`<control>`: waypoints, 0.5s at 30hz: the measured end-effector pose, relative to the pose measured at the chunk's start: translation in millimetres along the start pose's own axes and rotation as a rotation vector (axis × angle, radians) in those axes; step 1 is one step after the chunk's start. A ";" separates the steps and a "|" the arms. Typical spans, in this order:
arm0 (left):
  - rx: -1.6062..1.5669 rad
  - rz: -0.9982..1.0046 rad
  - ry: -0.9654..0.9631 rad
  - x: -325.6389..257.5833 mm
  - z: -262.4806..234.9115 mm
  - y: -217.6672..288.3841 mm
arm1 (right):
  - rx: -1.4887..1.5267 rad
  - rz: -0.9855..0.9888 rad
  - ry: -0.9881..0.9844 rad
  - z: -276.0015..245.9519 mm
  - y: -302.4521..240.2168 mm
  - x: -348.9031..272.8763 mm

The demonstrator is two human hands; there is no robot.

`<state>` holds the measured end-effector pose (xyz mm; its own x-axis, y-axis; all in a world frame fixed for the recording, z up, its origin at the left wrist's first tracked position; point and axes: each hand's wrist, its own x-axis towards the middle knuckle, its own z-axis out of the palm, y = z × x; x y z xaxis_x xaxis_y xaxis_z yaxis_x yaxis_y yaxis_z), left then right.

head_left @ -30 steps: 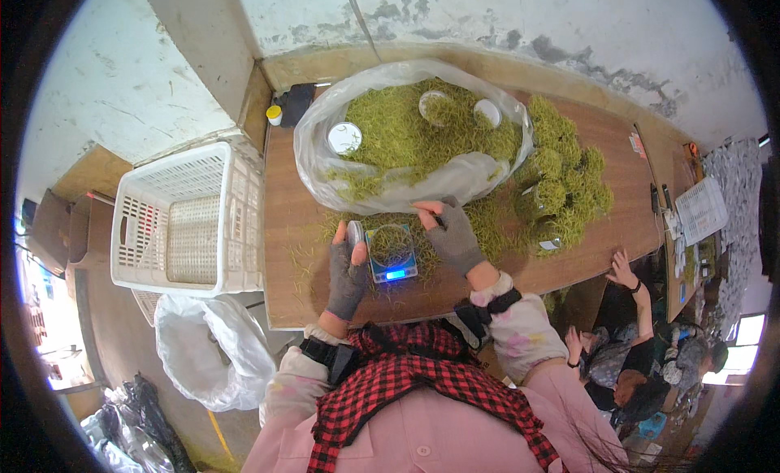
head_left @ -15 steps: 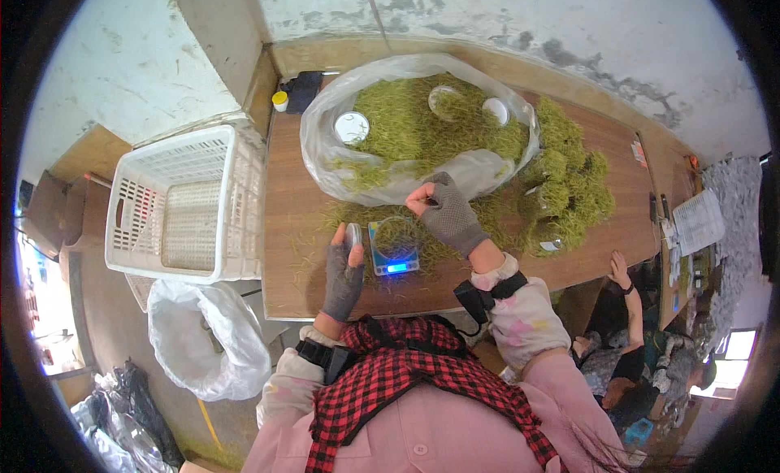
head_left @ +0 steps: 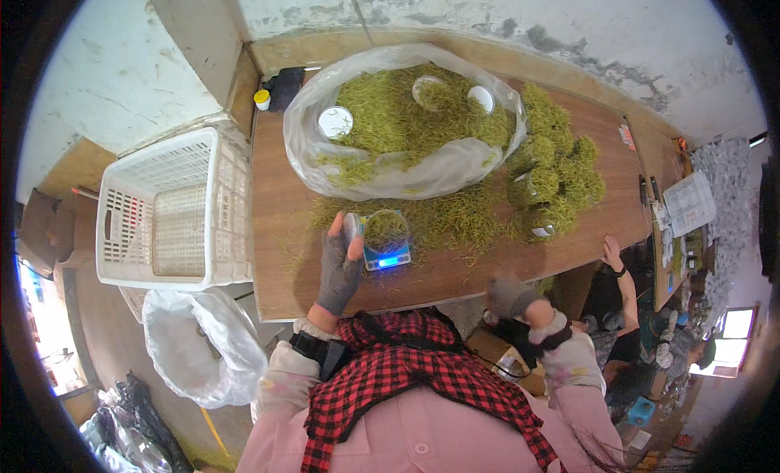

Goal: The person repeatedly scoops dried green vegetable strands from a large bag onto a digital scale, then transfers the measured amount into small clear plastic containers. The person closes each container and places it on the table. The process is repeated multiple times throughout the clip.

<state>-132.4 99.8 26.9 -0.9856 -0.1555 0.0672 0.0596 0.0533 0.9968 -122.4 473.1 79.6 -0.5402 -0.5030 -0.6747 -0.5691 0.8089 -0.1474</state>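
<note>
My left hand (head_left: 341, 266), in a grey fingerless glove, is closed around a round greyish lid (head_left: 351, 227) held on edge. Beside it, a small blue digital scale (head_left: 387, 260) with a lit display bears a round clear container (head_left: 387, 231) with dried green strands inside. My right hand (head_left: 516, 301), gloved alike, is blurred at the table's near edge, away from the scale; its fingers cannot be made out. Behind the scale lies a big clear plastic bag (head_left: 366, 186), open and full of the green strands (head_left: 390, 107), with round white-topped containers (head_left: 335, 123) in it.
Several strand-filled jars (head_left: 543, 227) stand on the brown table (head_left: 280, 188) at the right. A white plastic crate (head_left: 213, 205) and a bag-lined bin (head_left: 244, 351) are at the left. Another person's hand (head_left: 613, 252) rests on the table's right edge; a wall (head_left: 479, 18) stands behind.
My right hand has pulled back from above the scale, down and right to the table's near edge. My left hand keeps the lid beside the scale. The whole view has shifted slightly.
</note>
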 end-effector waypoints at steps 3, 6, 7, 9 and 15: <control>0.195 0.057 -0.065 8.0 4.4 5.2 | 0.104 0.076 -0.262 29.7 -4.3 -7.0; 0.397 0.133 -0.121 14.1 11.3 13.1 | 0.458 0.185 0.046 9.0 -21.4 26.3; 0.458 0.183 -0.127 16.2 14.4 15.5 | 0.562 0.155 0.211 -5.3 -28.7 44.9; 0.460 0.213 -0.135 17.9 20.7 19.4 | 0.669 0.118 0.552 -29.1 -52.6 80.3; 0.456 0.257 -0.104 14.1 29.3 20.0 | 0.750 -0.112 0.806 -65.0 -80.2 131.5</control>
<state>-149.7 127.6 46.5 -0.9601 0.0160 0.2790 0.2488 0.5037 0.8273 -188.0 322.3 49.7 -0.9098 -0.4150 -0.0017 -0.2670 0.5886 -0.7631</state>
